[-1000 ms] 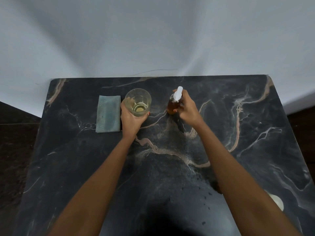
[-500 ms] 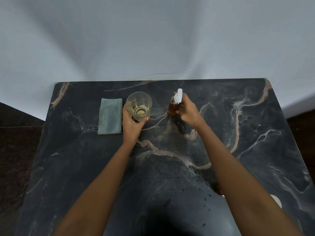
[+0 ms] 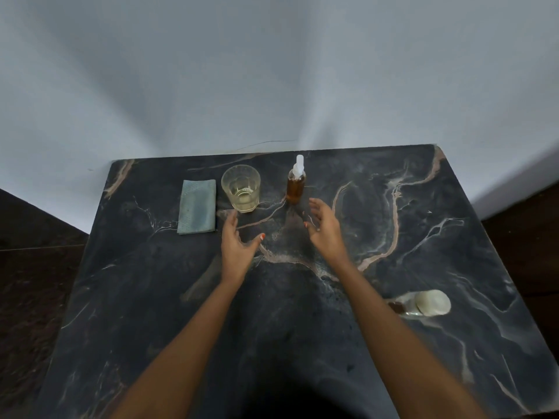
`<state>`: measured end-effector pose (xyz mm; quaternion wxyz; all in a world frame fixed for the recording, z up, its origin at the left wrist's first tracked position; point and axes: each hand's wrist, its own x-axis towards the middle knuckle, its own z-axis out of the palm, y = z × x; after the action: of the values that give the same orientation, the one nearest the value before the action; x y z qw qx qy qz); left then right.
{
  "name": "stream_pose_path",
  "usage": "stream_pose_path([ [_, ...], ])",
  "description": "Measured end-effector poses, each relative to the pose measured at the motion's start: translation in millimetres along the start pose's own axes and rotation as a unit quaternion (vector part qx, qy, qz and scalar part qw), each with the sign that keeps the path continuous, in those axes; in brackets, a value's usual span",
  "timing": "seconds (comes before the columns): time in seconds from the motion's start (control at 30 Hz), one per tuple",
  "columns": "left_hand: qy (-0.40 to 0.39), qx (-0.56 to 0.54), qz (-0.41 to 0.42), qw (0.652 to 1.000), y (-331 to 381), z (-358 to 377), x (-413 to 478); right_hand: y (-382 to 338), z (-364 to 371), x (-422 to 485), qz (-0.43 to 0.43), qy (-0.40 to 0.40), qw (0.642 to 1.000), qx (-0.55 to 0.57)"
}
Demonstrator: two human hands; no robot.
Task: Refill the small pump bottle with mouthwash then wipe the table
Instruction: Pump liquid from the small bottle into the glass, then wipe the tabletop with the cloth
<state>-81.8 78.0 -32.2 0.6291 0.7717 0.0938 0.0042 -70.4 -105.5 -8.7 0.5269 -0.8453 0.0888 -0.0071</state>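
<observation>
A small amber pump bottle [image 3: 296, 189] with a white pump top stands upright near the back of the dark marble table [image 3: 393, 343]. Left of it stands a clear glass [image 3: 241, 189] with a little pale liquid at the bottom. A folded light-blue cloth [image 3: 197, 206] lies flat left of the glass. My left hand [image 3: 237, 247] hovers just in front of the glass, fingers relaxed and holding nothing. My right hand [image 3: 323, 228] hovers in front of the bottle, also relaxed and empty. Neither hand touches an object.
A clear bottle with a whitish cap [image 3: 423, 303] lies on its side at the right of the table, beside my right forearm. A pale wall rises behind the table's back edge. Dark floor shows past the left and right edges.
My left hand has let go of the glass and my right hand has let go of the pump bottle; both have drawn back toward me. The view has tilted, showing the lying bottle.
</observation>
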Motion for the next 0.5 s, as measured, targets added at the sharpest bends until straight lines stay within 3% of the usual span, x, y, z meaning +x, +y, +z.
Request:
stream_pose_path([
  [0.27, -0.044, -0.016, 0.027, 0.999, 3.9, 8.2, -70.6, 4.9, -15.5, -82.9, -0.046, -0.013, 0.998, -0.038],
  [0.5, -0.094, -0.026, 0.025, 0.995, 8.0, 33.0, -129.5, 28.3, -40.5, -155.8, -0.026, -0.024, 0.998, -0.045],
])
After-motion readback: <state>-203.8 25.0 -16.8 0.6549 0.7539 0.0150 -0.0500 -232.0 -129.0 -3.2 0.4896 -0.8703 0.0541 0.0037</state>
